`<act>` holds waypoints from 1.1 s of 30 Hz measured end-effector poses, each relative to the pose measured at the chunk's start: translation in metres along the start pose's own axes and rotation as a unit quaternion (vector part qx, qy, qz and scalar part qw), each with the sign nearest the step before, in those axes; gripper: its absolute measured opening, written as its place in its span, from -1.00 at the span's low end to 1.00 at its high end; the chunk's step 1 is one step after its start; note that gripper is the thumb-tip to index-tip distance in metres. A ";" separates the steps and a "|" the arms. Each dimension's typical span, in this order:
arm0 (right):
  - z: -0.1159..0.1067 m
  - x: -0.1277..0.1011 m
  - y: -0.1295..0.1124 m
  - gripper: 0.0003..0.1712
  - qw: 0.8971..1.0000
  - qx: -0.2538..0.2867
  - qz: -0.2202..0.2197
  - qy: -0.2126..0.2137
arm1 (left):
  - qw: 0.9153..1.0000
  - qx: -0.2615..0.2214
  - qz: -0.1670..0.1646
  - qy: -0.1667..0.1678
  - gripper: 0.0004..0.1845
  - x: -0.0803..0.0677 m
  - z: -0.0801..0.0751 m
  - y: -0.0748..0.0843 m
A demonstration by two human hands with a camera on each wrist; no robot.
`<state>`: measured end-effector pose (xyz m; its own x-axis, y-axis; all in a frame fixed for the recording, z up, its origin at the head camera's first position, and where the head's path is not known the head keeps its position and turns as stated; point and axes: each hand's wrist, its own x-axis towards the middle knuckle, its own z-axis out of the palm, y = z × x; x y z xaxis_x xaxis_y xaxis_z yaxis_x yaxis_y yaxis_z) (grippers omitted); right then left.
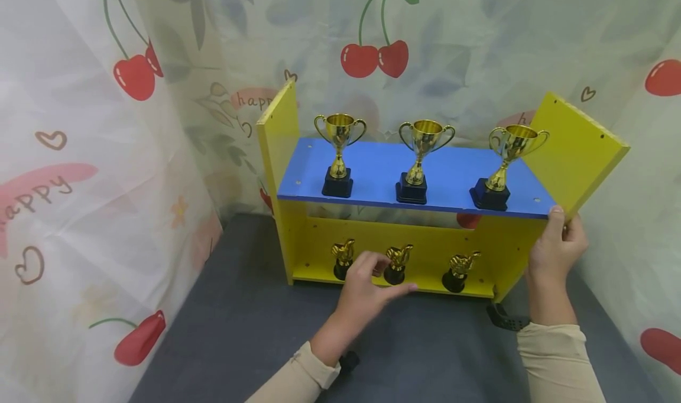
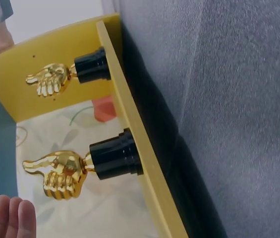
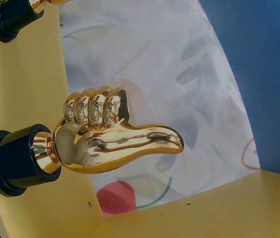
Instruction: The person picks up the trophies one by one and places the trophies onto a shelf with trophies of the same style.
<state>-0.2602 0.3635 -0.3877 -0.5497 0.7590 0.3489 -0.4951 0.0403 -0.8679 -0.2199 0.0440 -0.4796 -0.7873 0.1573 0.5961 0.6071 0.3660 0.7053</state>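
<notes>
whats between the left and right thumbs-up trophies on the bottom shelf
The middle thumbs-up trophy stands there, with the left hand just before it, as the head view shows.

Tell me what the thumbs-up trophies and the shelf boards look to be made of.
Thumbs-up trophy: gold mirror finish that reflects its surroundings, likely metallised plastic, though metal is possible; its base is glossy black, probably plastic. Blue shelf board and yellow side panel: flat matt colour with drilled holes, seemingly coated wood board or plastic.

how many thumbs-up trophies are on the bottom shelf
3, in a row on the yellow bottom shelf: left trophy, middle trophy by the left hand, right trophy.
</notes>
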 end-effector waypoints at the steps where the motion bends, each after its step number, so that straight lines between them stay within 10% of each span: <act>1: 0.000 -0.001 0.000 -0.75 1.000 0.001 0.002 0.001 | 1.000 0.002 0.000 0.000 -0.44 0.000 -0.001 0.000; 33: -0.011 -0.006 -0.004 -0.70 0.999 0.029 0.034 -0.007 | 0.999 0.005 -0.032 0.009 -0.45 -0.001 -0.038 0.007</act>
<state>-0.2482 0.3661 -0.3904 -0.5922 0.7495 0.2959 -0.4947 -0.0482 -0.8678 -0.2107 0.0117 -0.4611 -0.8221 0.1175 0.5570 0.5548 0.3845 0.7378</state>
